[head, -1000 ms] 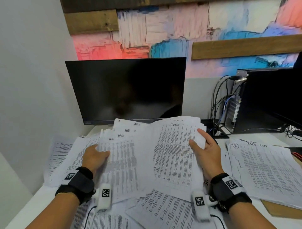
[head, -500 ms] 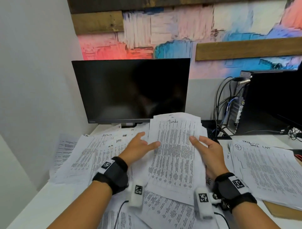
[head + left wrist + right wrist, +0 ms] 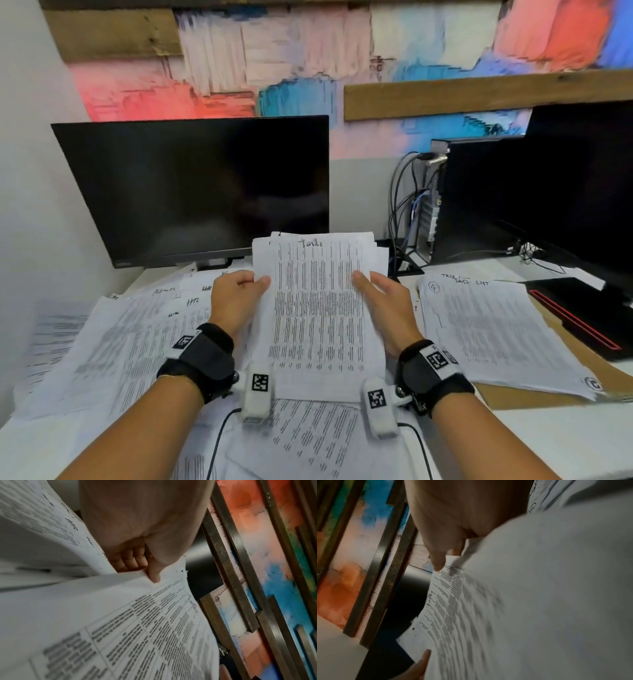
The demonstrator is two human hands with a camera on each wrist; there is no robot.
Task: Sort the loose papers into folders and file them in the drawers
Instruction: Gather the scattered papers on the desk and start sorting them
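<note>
A stack of printed sheets headed "Tasks" [image 3: 318,308] is lifted off the desk between both hands, in front of the monitor. My left hand [image 3: 239,291] pinches its left edge, thumb on top and fingers curled beneath, as the left wrist view shows the same stack [image 3: 137,615] under the left hand's thumb [image 3: 153,574]. My right hand [image 3: 380,298] holds the right edge, thumb on the page and fingers behind; the right wrist view shows this stack [image 3: 505,601] too. More loose printed papers [image 3: 137,335] lie spread over the desk's left and front.
A second paper pile marked "4" [image 3: 486,329] lies on a brown folder [image 3: 513,397] at the right. A dark monitor [image 3: 191,188] stands behind the papers. A black computer case [image 3: 479,198] with cables, another dark screen [image 3: 589,178] and a black-red folder [image 3: 582,315] occupy the right.
My left hand left the spread papers on the left and came over to the "Tasks" stack's left edge. Both hands now grip the stack and have raised it off the pile.
</note>
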